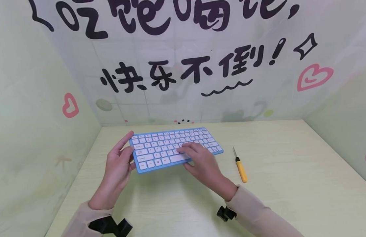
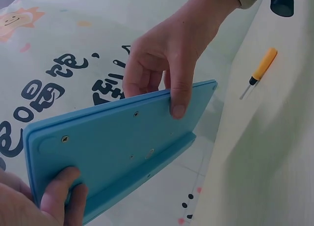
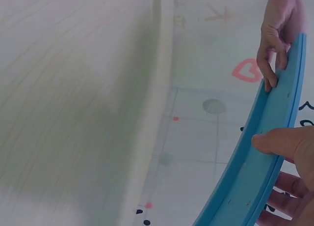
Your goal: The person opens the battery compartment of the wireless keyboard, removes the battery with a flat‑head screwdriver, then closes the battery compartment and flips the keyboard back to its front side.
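A blue keyboard (image 1: 174, 148) with white keys is held up above the table, tilted with its keys facing the head camera. At its left end my left hand (image 1: 120, 164) grips the short edge, fingers on the underside. My right hand (image 1: 202, 163) pinches the near long edge, thumb beneath and fingers over the keys. In the left wrist view the blue back (image 2: 113, 132) shows several small screws, with the right thumb pressed against it. A screwdriver (image 1: 241, 169) with a yellow handle lies on the table, right of the right hand.
The pale wood-grain table (image 1: 289, 158) meets a printed cloth backdrop (image 1: 177, 105) behind, with black lettering and pink hearts. Cloth sides rise at left and right. Black camera mounts (image 1: 111, 225) sit at both wrists.
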A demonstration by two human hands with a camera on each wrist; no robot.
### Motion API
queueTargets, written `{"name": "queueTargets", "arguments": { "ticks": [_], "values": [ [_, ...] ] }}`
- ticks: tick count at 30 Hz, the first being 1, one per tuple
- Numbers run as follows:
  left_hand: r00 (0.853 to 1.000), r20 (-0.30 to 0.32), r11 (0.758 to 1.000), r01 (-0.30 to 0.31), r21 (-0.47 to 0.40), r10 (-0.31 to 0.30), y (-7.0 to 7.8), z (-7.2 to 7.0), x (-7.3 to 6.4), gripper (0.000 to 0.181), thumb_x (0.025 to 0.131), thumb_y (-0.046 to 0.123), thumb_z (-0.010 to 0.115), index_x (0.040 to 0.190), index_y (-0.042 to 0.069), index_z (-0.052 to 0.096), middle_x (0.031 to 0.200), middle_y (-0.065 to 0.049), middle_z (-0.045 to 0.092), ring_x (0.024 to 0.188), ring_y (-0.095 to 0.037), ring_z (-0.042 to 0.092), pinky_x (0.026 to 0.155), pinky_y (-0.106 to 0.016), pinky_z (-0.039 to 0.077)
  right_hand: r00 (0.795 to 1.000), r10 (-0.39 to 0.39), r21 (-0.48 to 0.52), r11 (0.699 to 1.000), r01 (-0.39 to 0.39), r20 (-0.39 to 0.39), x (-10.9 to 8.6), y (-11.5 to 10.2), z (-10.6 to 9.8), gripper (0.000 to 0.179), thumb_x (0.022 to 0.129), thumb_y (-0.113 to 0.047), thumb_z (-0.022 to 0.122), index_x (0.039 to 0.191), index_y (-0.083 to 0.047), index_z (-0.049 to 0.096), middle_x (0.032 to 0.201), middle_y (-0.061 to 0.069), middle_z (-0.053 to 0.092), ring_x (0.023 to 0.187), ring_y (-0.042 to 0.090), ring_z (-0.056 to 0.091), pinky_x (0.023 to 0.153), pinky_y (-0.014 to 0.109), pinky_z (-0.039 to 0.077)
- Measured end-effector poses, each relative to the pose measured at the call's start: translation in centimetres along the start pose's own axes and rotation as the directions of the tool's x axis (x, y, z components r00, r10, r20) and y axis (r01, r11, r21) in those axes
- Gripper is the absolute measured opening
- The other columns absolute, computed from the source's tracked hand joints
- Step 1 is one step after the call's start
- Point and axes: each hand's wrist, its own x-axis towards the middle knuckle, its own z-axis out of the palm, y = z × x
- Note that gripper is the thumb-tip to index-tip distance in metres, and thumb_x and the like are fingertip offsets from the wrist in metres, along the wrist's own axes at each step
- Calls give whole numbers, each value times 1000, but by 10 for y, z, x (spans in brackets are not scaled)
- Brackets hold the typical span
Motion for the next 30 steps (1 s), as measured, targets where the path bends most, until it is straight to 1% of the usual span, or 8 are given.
{"name": "queueTargets", "arguments": {
  "ticks": [2, 5, 7, 9, 11, 16, 23, 30],
  "values": [
    [1000, 4, 1000, -4, -5, 4, 1, 1, 0, 49, 96, 6, 38, 142, 23, 34, 123, -12, 53, 81, -13, 63, 64, -24, 52, 1000, -13, -34, 999, 13, -14, 1, 0, 1, 39, 71, -5, 74, 107, -15, 67, 108, 2, 61, 99, 18, 56, 70, 26, 49],
    [1000, 19, 1000, -15, -14, 15, 4, 3, 1, 52, 95, 3, 38, 143, 22, 33, 122, -13, 53, 84, -15, 64, 66, -26, 52, 999, -37, -91, 995, 33, -40, 3, -1, 1, 37, 73, -4, 71, 108, -15, 67, 103, 3, 62, 94, 17, 58, 56, 21, 46],
    [999, 38, 999, -22, -32, 23, 6, 4, 1, 56, 93, 0, 39, 143, 22, 31, 121, -13, 54, 84, -16, 64, 66, -26, 52, 998, -46, -133, 990, 39, -51, 4, -1, 0, 36, 74, -4, 69, 108, -15, 68, 100, 3, 63, 90, 17, 59, 51, 19, 43],
    [998, 60, 998, -29, -51, 33, 7, 6, 2, 60, 91, -4, 39, 144, 21, 29, 119, -13, 55, 85, -17, 64, 67, -27, 52, 997, -51, -162, 986, 41, -56, 6, -2, 1, 35, 75, -4, 69, 108, -14, 68, 98, 3, 63, 89, 18, 60, 48, 18, 42],
    [996, 79, 997, -35, -71, 41, 8, 8, 2, 62, 90, -6, 40, 145, 20, 27, 118, -13, 56, 85, -17, 64, 67, -27, 52, 997, -51, -176, 983, 40, -58, 7, -2, 1, 34, 76, -4, 69, 108, -13, 68, 97, 4, 64, 90, 18, 60, 49, 19, 43],
    [993, 101, 994, -52, -91, 61, 12, 13, 2, 63, 90, -7, 40, 145, 22, 27, 124, -16, 52, 89, -18, 63, 69, -27, 52, 996, -57, -175, 984, 43, -75, 9, -1, 3, 32, 77, -4, 70, 109, -10, 68, 97, 5, 64, 90, 19, 61, 58, 23, 49],
    [992, 99, 992, -67, -105, 78, 16, 22, 3, 58, 93, -2, 40, 143, 27, 31, 128, -18, 47, 95, -21, 61, 74, -28, 51, 987, -86, -176, 982, 62, -134, 13, 2, 2, 30, 77, -1, 70, 107, -6, 69, 96, 9, 65, 90, 22, 61, 72, 30, 51],
    [990, 106, 987, -73, -144, 88, 19, 32, 7, 62, 92, -3, 40, 144, 28, 26, 133, -17, 41, 95, -21, 60, 77, -30, 50, 978, -92, -184, 981, 58, -186, 16, 5, -1, 31, 76, 3, 70, 106, -4, 69, 96, 11, 67, 90, 25, 62, 74, 33, 51]
  ]
}}
